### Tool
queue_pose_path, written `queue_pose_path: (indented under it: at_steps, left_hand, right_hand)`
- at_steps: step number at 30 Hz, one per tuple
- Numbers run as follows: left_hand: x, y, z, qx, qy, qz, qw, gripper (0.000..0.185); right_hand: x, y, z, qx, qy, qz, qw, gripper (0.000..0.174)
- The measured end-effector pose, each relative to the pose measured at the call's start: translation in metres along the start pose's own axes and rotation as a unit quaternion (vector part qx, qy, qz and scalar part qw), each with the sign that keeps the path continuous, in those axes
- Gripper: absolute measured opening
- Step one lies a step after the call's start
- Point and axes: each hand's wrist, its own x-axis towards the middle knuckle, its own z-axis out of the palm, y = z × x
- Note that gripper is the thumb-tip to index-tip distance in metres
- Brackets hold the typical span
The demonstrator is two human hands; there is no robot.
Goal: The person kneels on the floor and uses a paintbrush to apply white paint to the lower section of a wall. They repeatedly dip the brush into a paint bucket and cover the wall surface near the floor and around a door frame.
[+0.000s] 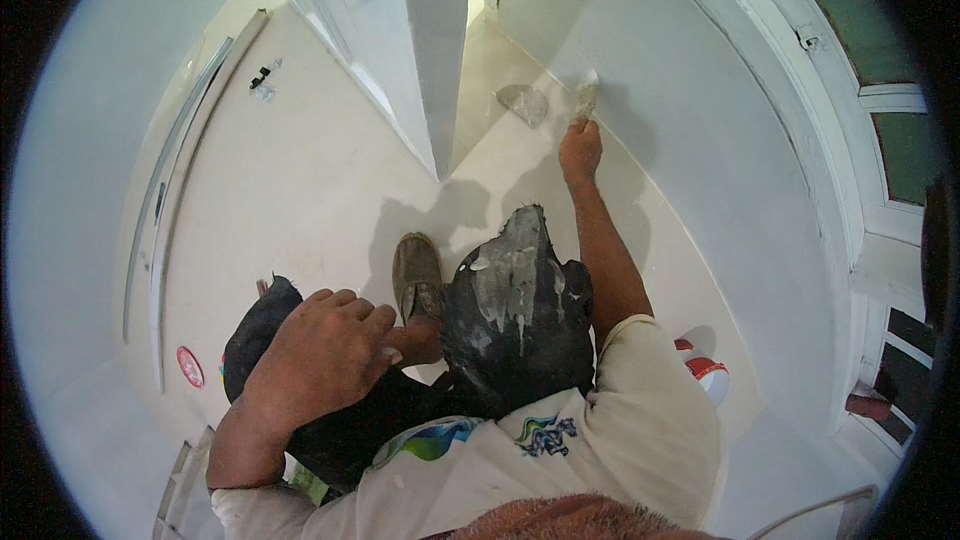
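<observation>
My right hand reaches forward, closed around a paintbrush. The brush's pale tip is at the foot of the white wall, close to where it meets the floor; the blur there hides whether it touches. Just left of the brush, a half-round greyish piece of unclear material lies on the floor. My left hand rests over my left knee with its fingers curled. Its palm is turned away, so anything inside it is hidden.
A white door-like panel juts toward me, its lower corner near the floor's middle. Long trim strips lie along the left wall. Small black pieces, a red disc and a red-and-white container are on the floor.
</observation>
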Motion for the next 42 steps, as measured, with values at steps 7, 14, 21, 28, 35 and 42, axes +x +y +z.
queue_pose_path:
  at_steps: [7,14,21,28,35,42]
  left_hand:
    - [0.003,0.001,-0.002,0.0,-0.007,-0.001,1.0,0.039]
    - [0.008,0.004,-0.003,-0.017,-0.011,0.011,1.0,0.038]
    - [0.005,0.004,-0.001,0.001,0.001,0.019,1.0,0.038]
    - [0.008,0.004,0.0,-0.006,-0.018,0.022,1.0,0.039]
    - [0.011,0.007,-0.001,0.0,-0.028,0.006,1.0,0.038]
    - [0.013,0.006,-0.002,-0.008,-0.044,0.002,0.999,0.038]
  right_hand:
    - [0.064,-0.101,0.062,-0.003,-0.103,-0.071,0.992,0.031]
    - [0.113,-0.1,0.085,-0.071,-0.098,-0.1,0.988,0.037]
    - [0.059,-0.019,0.034,-0.065,-0.058,-0.078,0.993,0.045]
    - [0.013,-0.038,0.036,0.002,-0.061,-0.036,0.997,0.043]
    - [0.068,-0.095,0.084,0.042,-0.075,-0.115,0.99,0.035]
    - [0.09,-0.083,0.094,0.022,-0.076,-0.002,0.997,0.036]
